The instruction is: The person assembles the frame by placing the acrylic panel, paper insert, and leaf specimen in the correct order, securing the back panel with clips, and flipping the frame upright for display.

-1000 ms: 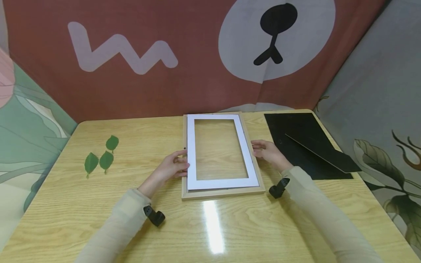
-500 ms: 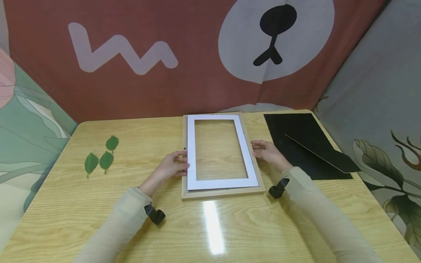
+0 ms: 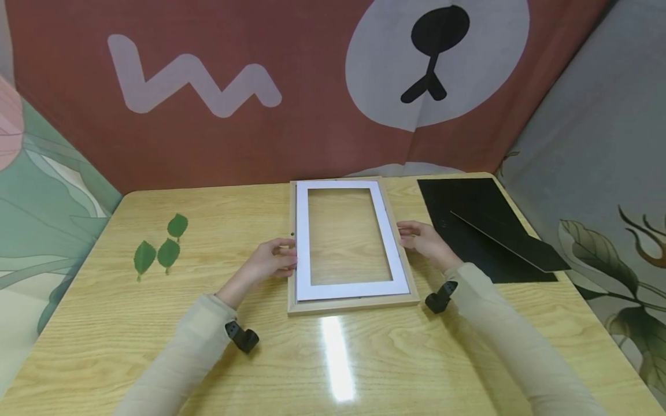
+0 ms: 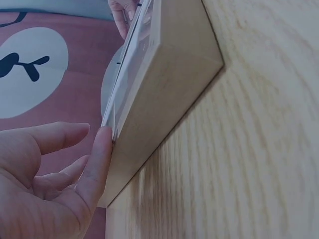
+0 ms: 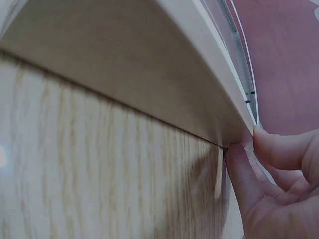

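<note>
Brown-red curtain [image 3: 312, 133] with a bear print backs our whole setup; wood-grain table [image 3: 93, 323] runs up to it; black backing board [image 3: 455, 242] lies by the table's right edge, its stand flap [image 3: 515, 242] angled across it, tip poking past that edge.

Pale wooden picture frame [image 3: 354, 307] sits mid-table between our hands, long axis running away from us, far end close to the curtain; white mat [image 3: 354, 290] lies on it along the same axis, a little nearer the left rail than the right; we can't tell if it is fully seated.

Left hand [image 3: 265, 260] is nearer the mat: mat lies directly to its right; fingers loosely bent and spread, one tip touching the rim at the mat's edge, nothing gripped; right hand [image 3: 424, 240] has the frame on its left; thumb and finger slightly apart, tips against the outer rim, not wrapped round it.

Room is widest on our near side and to the left; right is tighter, board just beyond that hand; far side stops at the curtain.

Three green leaves [image 3: 168, 253] lie at left, well apart from the frame.
</note>
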The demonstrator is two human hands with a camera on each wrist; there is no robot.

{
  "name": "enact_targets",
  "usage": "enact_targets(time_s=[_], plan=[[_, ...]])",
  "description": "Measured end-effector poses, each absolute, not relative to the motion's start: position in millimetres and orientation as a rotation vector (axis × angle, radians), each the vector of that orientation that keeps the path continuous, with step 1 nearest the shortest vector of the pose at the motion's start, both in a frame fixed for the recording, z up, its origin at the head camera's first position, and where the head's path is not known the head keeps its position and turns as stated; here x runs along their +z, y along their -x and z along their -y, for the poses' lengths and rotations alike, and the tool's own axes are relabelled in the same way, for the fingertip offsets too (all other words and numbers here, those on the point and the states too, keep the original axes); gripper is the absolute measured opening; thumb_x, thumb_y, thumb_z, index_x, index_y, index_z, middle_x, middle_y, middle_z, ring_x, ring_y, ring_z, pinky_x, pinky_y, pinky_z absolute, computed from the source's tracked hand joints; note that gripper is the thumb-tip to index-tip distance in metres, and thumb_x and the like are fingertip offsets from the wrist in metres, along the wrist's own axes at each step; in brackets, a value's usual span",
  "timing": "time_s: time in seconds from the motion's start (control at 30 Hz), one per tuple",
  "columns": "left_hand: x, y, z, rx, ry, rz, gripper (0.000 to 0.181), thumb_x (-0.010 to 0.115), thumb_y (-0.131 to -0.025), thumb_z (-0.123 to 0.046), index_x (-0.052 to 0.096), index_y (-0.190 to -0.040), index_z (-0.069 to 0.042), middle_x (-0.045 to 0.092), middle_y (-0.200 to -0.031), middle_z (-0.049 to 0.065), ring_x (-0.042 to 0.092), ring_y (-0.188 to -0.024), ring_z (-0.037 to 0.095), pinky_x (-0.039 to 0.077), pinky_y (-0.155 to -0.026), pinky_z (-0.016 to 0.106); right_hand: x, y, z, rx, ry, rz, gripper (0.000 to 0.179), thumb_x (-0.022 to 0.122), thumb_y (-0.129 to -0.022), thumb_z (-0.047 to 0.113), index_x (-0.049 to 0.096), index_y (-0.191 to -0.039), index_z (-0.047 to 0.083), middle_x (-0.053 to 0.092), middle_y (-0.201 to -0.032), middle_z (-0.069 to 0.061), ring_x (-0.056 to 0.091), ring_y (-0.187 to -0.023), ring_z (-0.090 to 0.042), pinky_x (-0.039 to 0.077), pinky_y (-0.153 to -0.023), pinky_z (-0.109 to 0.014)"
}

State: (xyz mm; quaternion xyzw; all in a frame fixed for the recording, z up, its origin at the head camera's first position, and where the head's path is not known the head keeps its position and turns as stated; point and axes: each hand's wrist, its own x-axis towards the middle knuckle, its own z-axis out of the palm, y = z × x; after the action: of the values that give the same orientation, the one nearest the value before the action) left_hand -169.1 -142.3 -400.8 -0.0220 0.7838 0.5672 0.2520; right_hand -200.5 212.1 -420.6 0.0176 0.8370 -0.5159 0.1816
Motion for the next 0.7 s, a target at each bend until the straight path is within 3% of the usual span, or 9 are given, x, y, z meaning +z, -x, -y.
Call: enact_targets(time_s=[0.7], plan=[[-401.4, 168.8, 146.8, 1.495, 0.005, -2.194, 0.044, 0.053, -0.096, -0.005, 0.043, -0.138, 0.002, 0.054, -0.128, 0.023, 0.062, -0.102, 0.020, 0.057, -0.090, 0.031, -420.2, 199.9, -210.5, -1.450, -0.063, -2.377, 0.050, 0.045, -0.099, 0.004, 0.031, -0.146, -0.003, 0.037, -0.146, -0.027, 0.042, -0.132, -0.039, 0.036, -0.113, -0.049]])
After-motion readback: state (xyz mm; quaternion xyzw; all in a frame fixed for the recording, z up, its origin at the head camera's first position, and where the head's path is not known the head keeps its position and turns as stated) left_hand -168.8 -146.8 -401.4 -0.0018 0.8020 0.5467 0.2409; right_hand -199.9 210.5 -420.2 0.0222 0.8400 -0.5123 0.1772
